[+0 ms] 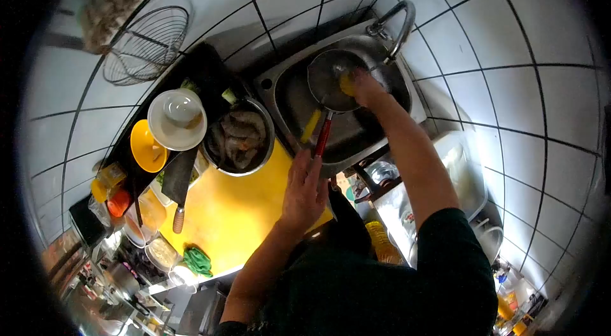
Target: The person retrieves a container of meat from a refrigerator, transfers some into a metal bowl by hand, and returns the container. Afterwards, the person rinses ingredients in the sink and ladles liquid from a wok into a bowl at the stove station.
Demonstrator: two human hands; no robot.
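Note:
A round metal pan [323, 75] with a red handle [324, 135] is in the steel sink [272, 104]. My left hand [304, 189] is at the handle's near end, its fingers closed against it; part of the grip is hidden. Inside the pan, my right hand [368, 89] presses a yellow sponge [347, 83] against the metal. The faucet [406, 30] arches over the sink's far right side. A yellow strip [310, 126], whose kind I cannot make out, shows at the sink's left side.
Left of the sink lies a yellow cutting board [235, 209] with a cleaver [179, 180] and a green cloth [198, 261]. A pot [240, 135] of greyish food, a white bowl [177, 119] and a yellow bowl [147, 146] stand behind. A wire strainer [146, 46] hangs on the wall.

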